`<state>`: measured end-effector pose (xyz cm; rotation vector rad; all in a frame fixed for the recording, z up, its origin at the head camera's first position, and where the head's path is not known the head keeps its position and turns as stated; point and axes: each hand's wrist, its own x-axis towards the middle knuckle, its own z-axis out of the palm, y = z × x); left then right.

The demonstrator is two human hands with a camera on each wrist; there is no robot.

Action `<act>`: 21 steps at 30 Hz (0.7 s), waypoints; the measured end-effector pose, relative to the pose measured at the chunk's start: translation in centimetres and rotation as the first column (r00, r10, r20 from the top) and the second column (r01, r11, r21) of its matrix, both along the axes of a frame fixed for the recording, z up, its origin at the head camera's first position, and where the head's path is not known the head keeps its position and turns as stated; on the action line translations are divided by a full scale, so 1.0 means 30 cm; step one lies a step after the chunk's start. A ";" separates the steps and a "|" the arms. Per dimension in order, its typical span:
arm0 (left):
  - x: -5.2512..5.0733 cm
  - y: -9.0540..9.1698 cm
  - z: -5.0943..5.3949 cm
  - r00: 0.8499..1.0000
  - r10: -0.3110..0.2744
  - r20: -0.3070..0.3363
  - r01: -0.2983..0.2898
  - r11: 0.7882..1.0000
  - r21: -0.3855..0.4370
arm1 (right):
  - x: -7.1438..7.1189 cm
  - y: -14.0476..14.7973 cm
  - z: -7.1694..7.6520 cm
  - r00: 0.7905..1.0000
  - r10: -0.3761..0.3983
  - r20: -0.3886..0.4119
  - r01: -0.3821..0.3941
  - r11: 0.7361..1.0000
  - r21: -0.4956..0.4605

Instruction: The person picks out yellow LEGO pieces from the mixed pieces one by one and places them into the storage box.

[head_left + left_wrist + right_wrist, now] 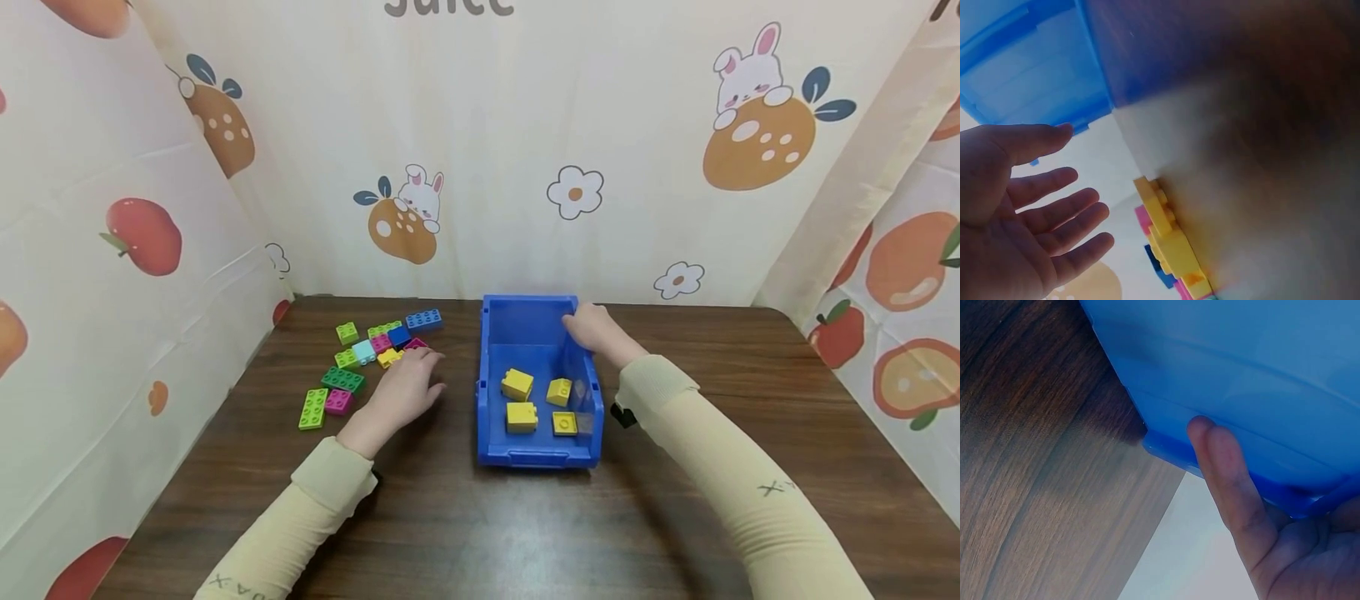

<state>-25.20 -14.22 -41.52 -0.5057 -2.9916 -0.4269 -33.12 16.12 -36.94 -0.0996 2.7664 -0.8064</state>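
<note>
A blue plastic bin stands on the table with several yellow toy bricks inside. My right hand grips the bin's right wall near the far corner; in the right wrist view its fingers lie along the blue plastic. Left of the bin, my left hand reaches over the near side of a loose group of toy bricks. The left wrist view shows that palm bare, fingers apart and holding nothing. A yellow brick lies beyond its fingertips, beside pink and dark blue ones.
Green bricks, a lime brick, a light blue brick and a blue brick are spread over the left part of the brown table. A printed curtain hangs behind and along both sides.
</note>
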 end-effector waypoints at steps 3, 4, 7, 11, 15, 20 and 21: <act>-0.006 -0.013 -0.002 0.999 -0.005 0.032 0.005 1.000 -0.018 | 0.002 0.000 0.001 1.000 -0.002 0.002 0.002 1.000 -0.004; -0.009 -0.017 -0.003 0.999 -0.008 0.043 0.009 1.000 -0.030 | 0.003 -0.001 0.000 1.000 -0.002 0.003 0.002 1.000 -0.005; -0.022 -0.029 -0.005 0.997 -0.015 0.074 0.019 0.998 -0.059 | 0.001 0.000 0.001 1.000 0.002 0.007 -0.002 1.000 0.000; -0.040 -0.046 -0.007 0.995 -0.027 0.091 0.035 0.996 -0.081 | 0.001 0.001 0.001 1.000 0.001 0.003 -0.001 1.000 0.005; -0.056 -0.058 -0.007 0.993 -0.028 0.116 0.039 0.995 -0.095 | 0.002 0.002 0.003 1.000 0.002 -0.004 -0.002 1.000 0.002; -0.075 -0.061 0.004 0.991 -0.038 0.132 0.058 0.987 -0.149 | -0.001 0.002 0.004 1.000 0.016 -0.008 -0.016 1.000 0.006; -0.078 -0.060 0.007 0.990 -0.044 0.132 0.065 0.985 -0.162 | -0.001 0.002 0.003 1.000 0.017 -0.009 -0.017 1.000 0.005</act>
